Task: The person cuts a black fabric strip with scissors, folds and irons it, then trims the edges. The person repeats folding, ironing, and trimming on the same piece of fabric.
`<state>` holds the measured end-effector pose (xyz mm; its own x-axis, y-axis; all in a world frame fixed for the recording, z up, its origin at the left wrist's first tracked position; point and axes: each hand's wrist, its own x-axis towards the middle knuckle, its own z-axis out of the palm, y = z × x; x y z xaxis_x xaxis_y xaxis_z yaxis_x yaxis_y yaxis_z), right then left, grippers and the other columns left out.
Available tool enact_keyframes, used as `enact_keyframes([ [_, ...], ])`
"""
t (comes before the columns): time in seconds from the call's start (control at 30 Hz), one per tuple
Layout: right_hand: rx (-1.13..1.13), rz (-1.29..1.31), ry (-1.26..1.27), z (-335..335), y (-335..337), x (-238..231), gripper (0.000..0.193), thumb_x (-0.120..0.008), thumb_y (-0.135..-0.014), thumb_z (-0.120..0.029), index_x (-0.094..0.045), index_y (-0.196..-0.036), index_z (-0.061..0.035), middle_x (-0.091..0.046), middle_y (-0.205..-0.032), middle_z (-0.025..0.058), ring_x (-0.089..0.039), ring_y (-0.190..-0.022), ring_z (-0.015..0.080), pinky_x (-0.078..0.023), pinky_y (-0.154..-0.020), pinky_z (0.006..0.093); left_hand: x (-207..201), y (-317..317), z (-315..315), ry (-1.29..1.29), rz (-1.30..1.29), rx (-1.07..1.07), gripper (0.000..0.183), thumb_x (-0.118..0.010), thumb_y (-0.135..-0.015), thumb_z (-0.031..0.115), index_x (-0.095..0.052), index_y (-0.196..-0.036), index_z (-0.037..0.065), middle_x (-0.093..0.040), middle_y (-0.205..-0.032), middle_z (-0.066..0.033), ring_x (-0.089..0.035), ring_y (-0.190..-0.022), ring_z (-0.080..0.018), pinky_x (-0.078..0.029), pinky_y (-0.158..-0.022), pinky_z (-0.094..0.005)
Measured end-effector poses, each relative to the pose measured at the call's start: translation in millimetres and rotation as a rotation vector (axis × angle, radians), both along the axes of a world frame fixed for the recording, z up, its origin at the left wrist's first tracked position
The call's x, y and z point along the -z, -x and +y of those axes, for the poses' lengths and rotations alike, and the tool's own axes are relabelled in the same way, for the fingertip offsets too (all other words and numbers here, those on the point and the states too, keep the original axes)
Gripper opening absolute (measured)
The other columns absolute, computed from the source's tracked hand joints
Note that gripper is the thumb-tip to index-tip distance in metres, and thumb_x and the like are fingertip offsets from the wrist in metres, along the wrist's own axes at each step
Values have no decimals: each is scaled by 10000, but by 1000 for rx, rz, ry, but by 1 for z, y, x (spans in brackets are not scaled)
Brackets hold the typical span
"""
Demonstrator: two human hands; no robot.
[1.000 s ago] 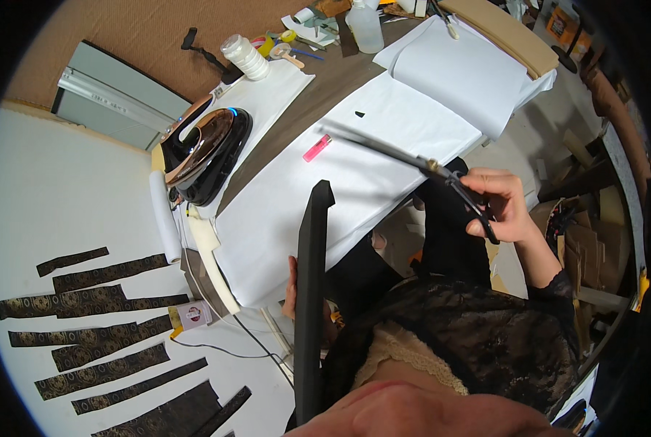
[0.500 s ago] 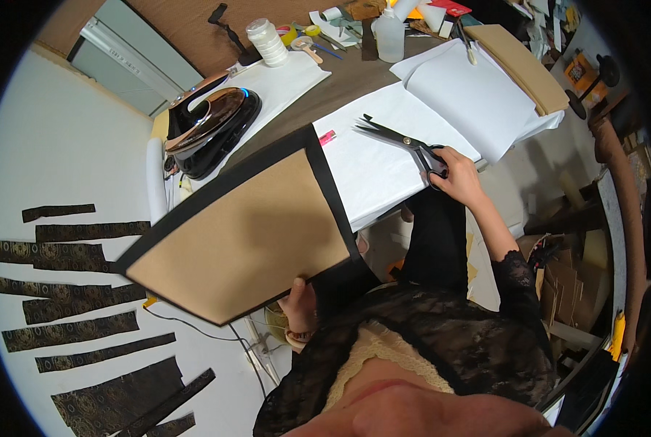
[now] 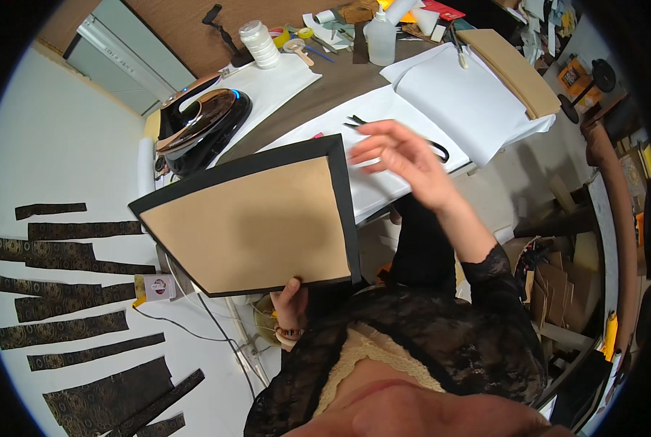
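Note:
A tan board (image 3: pixel 252 226) with folded black fabric edges is held up in front of me, tilted. My left hand (image 3: pixel 290 309) grips its lower edge, thumb on the tan face and the other fingers hidden behind. Just beyond the board's right edge, my right hand (image 3: pixel 409 164) hangs in the air with fingers spread, somewhat blurred and holding nothing. Beneath it lie black-handled scissors (image 3: pixel 445 152) on white paper (image 3: pixel 375 191), mostly covered by the hand; blade tips and part of a handle show.
A steam iron (image 3: pixel 207 124) stands at the table's left. Behind are a white ribbed jar (image 3: pixel 260 47) and a clear squeeze bottle (image 3: pixel 381 40). White sheets (image 3: pixel 460 95) and a tan board stack (image 3: pixel 511 73) lie at the right. Dark patterned fabric strips (image 3: pixel 63 320) hang at left.
My right hand has let go of the scissors, leaving them on the paper, and moved left toward the board. The board has turned and its right corner dropped slightly.

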<state>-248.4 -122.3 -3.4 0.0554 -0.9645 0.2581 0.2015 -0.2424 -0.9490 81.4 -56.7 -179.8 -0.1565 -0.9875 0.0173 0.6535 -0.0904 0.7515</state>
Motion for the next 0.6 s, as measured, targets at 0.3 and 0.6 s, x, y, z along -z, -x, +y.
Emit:
enact_keyframes([
  [0.3, 14, -273, -97, 1, -80, -16, 279, -759, -833, -18, -652, -1087, 20, -711, -1000, 50, -650, -889, 84, -530, -806, 257, -9, 27, -20, 19, -44, 44, 445, -689, -933, 161, -527, -1330, 41, -623, -1272, -138, -604, -1179, -299, -499, -995, -460],
  [0.6, 180, 127, 166, 5, -73, -15, 214, -796, -777, -41, -685, -949, 21, -717, -826, 34, -627, -780, 51, -519, -720, 238, -239, 12, -30, 1162, -1275, -490, 500, -720, -809, 22, -567, -1279, -58, -588, -1320, -240, -539, -1274, -382, -394, -1073, -507],
])
